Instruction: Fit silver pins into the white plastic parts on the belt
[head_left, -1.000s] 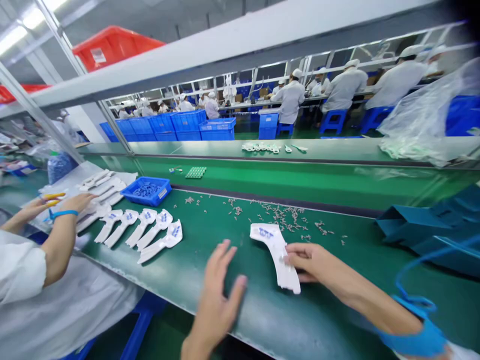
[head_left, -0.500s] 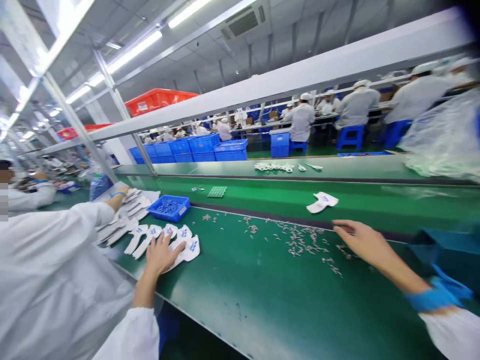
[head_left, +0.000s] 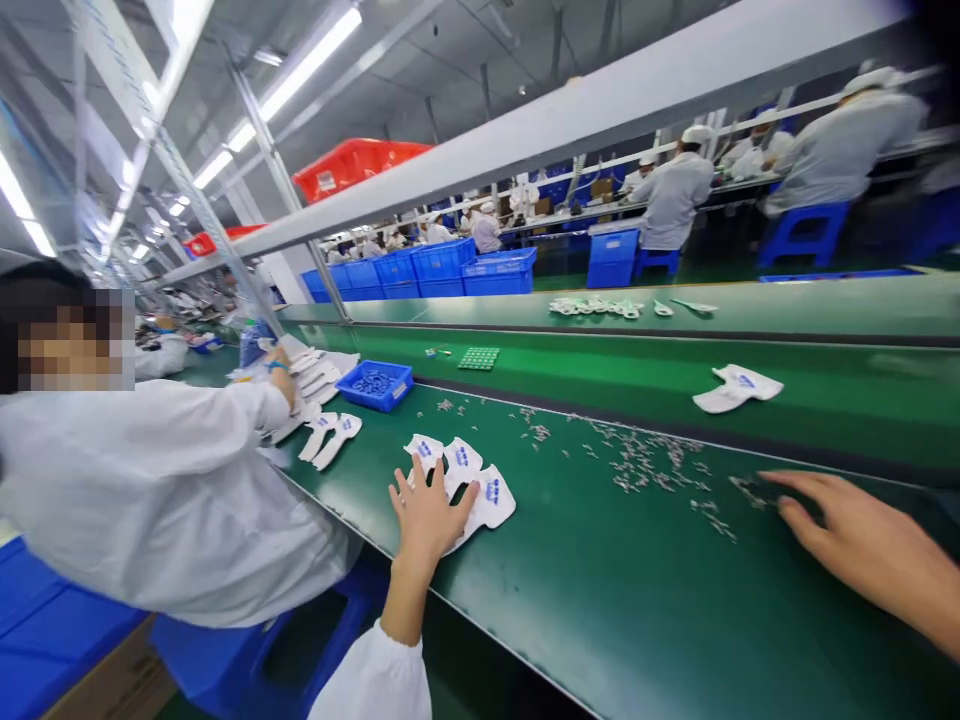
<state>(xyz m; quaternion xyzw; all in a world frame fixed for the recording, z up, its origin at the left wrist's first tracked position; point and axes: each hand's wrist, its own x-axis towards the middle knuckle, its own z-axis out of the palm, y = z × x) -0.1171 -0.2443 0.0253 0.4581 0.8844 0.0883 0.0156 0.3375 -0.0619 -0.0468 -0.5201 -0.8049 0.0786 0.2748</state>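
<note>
My left hand point(head_left: 431, 512) lies with fingers spread over several white plastic shells point(head_left: 491, 497) printed in blue, fingertips touching them on the green bench. Parts of those shells are hidden beneath the palm and fingers. At the right, my right hand point(head_left: 862, 535) hovers low over the bench, thumb and forefinger apart, nothing visible between them. Just beyond its fingertips lies a small cluster of tiny metal pieces point(head_left: 748, 492). A wider scatter of similar tiny parts point(head_left: 652, 458) spreads to its left. One more white shell point(head_left: 739, 388) rests on the bright green belt.
A co-worker in a white coat point(head_left: 165, 480) sits at left, one hand point(head_left: 282, 378) at stacked white shells point(head_left: 319, 375). Two shells point(head_left: 330, 437) lie near that person. A blue tray point(head_left: 375, 386) holds small blue parts. A green grid panel point(head_left: 478, 358) is on the belt.
The camera view has turned left. My left hand has slid several shells rightward, away from two left near the co-worker. My right hand has drawn back slightly to the right.
</note>
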